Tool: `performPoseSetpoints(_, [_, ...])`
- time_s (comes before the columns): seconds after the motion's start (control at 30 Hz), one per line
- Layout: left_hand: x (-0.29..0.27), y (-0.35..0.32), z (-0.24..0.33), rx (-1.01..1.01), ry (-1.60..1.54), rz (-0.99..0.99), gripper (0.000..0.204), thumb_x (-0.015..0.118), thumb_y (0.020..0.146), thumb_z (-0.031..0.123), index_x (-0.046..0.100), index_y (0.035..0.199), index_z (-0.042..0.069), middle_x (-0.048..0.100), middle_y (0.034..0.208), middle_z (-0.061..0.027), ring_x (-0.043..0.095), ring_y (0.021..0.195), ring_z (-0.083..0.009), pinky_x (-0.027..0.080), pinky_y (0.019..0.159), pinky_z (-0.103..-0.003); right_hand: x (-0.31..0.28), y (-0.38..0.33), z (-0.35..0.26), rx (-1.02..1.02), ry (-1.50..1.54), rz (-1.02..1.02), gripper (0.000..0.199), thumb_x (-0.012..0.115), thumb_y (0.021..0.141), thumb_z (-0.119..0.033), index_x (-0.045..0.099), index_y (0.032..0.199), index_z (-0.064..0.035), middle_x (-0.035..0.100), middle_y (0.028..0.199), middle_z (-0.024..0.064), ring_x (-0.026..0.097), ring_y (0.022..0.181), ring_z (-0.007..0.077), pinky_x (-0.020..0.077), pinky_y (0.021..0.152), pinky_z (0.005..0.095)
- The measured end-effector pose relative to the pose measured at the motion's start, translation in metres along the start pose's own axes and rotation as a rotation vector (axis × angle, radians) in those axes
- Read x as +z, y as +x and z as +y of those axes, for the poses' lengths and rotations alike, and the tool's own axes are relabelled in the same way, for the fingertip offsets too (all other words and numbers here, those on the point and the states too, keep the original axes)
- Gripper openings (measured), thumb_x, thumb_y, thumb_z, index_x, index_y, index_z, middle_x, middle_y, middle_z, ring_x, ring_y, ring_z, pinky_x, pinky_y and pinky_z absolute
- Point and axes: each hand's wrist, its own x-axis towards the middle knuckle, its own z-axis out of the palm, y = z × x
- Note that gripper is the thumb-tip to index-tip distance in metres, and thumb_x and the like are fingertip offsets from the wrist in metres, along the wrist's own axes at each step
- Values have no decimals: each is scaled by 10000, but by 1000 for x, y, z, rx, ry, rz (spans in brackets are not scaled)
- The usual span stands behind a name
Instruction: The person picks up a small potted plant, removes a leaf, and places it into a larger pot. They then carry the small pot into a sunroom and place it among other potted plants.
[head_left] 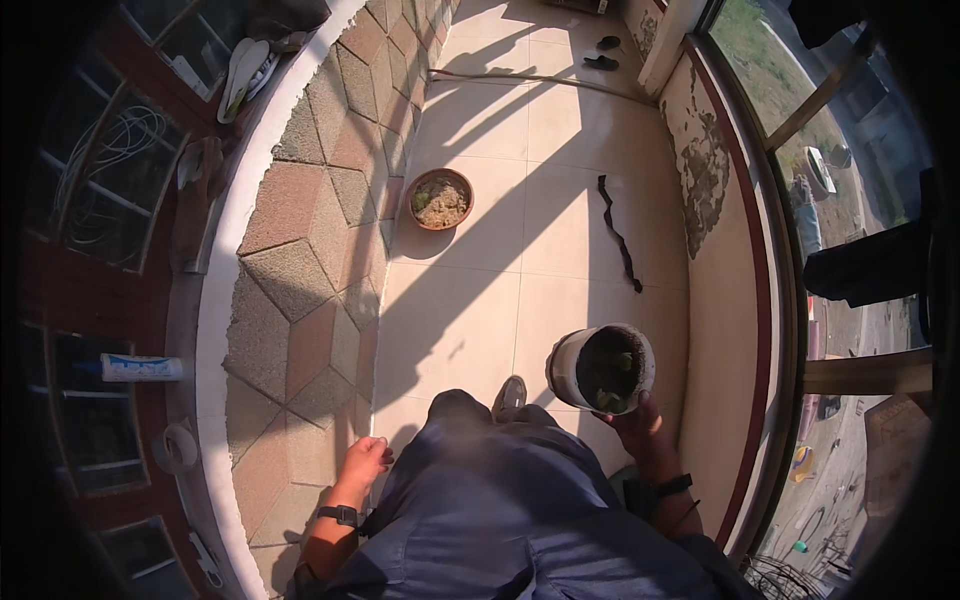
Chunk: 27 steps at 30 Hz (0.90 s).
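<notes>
My right hand (643, 427) grips the near rim of a white plant pot (565, 368), which holds dark soil and a few small green leaves. The pot hangs tilted at my right side, its open top showing. Over by the tiled wall, my left hand (368, 462) is curled closed beside my leg, with nothing visible in it. Farther ahead on the left, a round brown bowl-shaped pot (440, 229) stands on the floor, filled with dry, pale brown matter and a bit of green.
A black crumpled strip (617, 235) lies on the pale tiled floor (470, 300). Beyond it are a thin hose (540, 78) and dark sandals (601, 62). A stone-clad low wall (290, 260) borders the left, its ledge holding a white-blue tube (142, 368). A peeling wall (715, 320) runs along the right.
</notes>
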Motion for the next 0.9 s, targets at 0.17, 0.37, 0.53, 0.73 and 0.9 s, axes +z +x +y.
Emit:
performPoseSetpoints(0.17, [31,74,93,52,162,67,284,590,976,270,656,940,-4,666,790,-52,626,723,-128,492,652,-282,28,153,-110,-27,-26,66,890,626,853,-611,313,1520,-112,453,1484,110,468,1344,291,412,1086,526])
performPoseSetpoints(0.37, [88,203,324,11,150,-102,323,575,970,286,623,1071,-18,686,965,-117,664,805,-193,531,693,-321,21,333,-218,-71,41,157,814,595,850,-567,378,1486,-106,506,1436,111,522,1293,294,463,1044,517])
performPoseSetpoints(0.53, [149,293,533,79,244,-100,340,563,977,308,611,1081,-12,683,961,-100,669,845,-184,530,714,-321,14,448,-321,-80,109,253,821,668,812,-554,420,1463,-121,530,1417,96,554,1254,288,489,1010,495])
performPoseSetpoints(0.73, [225,408,746,187,228,-66,264,551,994,250,609,1045,-2,680,910,-89,666,780,-173,531,670,-299,-8,615,-436,-109,144,243,858,696,792,-534,395,1469,-102,528,1413,109,542,1268,299,469,1036,502])
performPoseSetpoints(0.9, [283,478,849,115,151,-33,225,539,1008,213,614,1005,1,669,832,-85,632,665,-156,529,607,-283,-45,785,-528,-62,85,181,842,659,822,-530,385,1475,-74,504,1438,113,511,1305,287,424,1074,527])
